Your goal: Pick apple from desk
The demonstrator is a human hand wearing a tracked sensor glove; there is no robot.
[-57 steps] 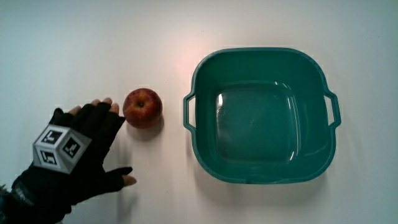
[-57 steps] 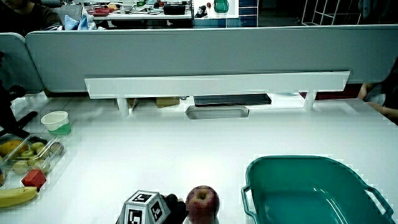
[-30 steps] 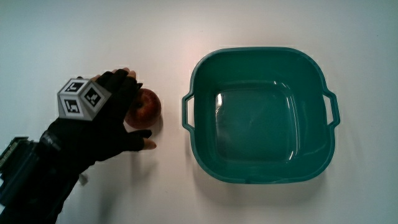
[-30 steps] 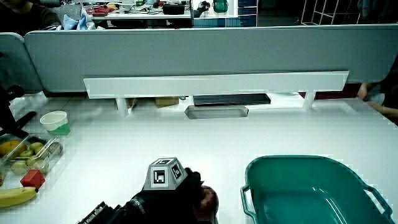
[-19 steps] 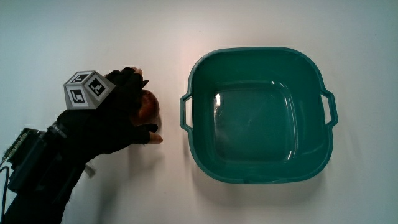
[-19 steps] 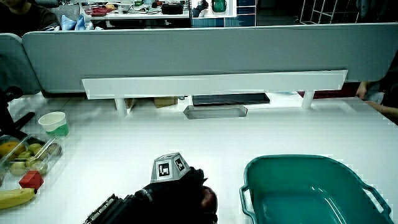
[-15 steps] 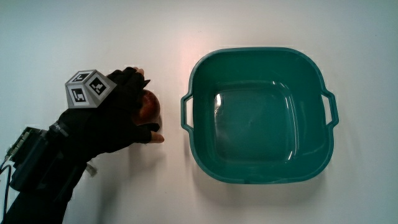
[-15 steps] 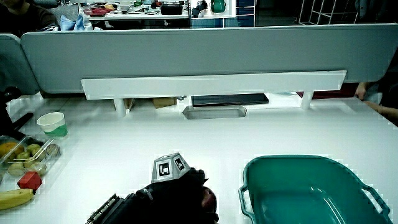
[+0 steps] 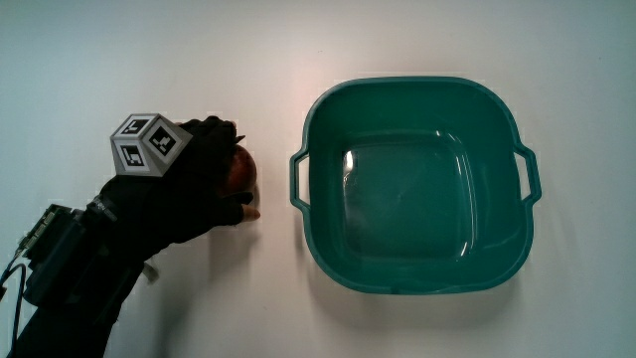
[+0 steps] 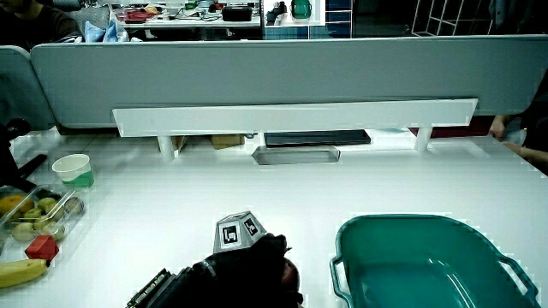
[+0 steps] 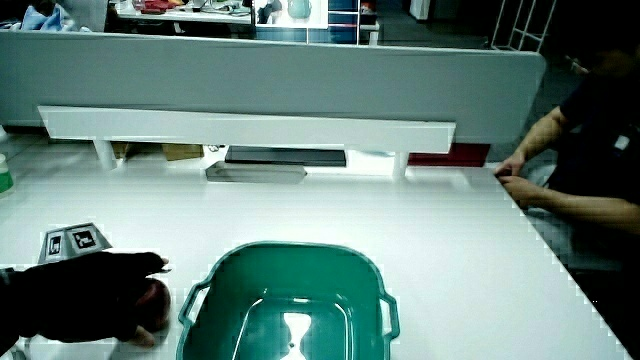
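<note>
Grasp step in hand: hands [image 9: 194, 184] closed around the apple [image 9: 238, 173], resting on the counter [image 9: 149, 60] just beside the green tub [image 9: 412, 184]. Next, probably a straight lift.

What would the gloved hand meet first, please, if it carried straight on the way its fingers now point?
Most likely the green basin: the hand, closed around the apple, points toward the basin's near handle, with bare table between.
</note>
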